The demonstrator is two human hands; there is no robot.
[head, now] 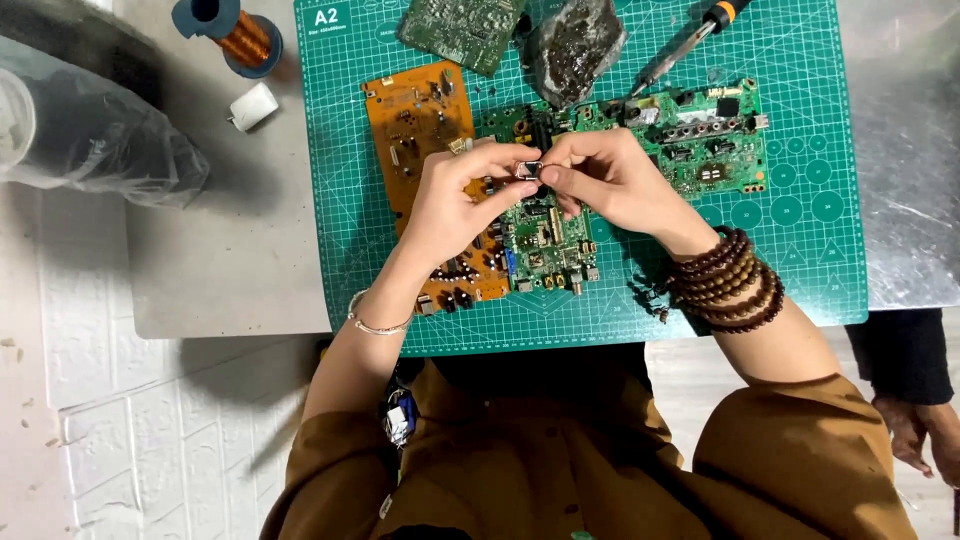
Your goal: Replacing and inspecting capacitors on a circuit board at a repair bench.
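Both my hands meet on one small dark component (531, 170): left hand (462, 200) and right hand (610, 180) each pinch it between thumb and fingertips, held just above the green circuit board (545, 240). I judge steady, even pressure matters here. An orange board (425, 130) lies beside it on the cutting mat (800, 260); a soldering iron (685, 45) rests beyond.

Circuit boards: four, one orange (425, 130) and three green (700, 140). Soldering iron (690, 42): one. Copper wire spool (232, 30): one. Small parts, possibly several, are uncountable.
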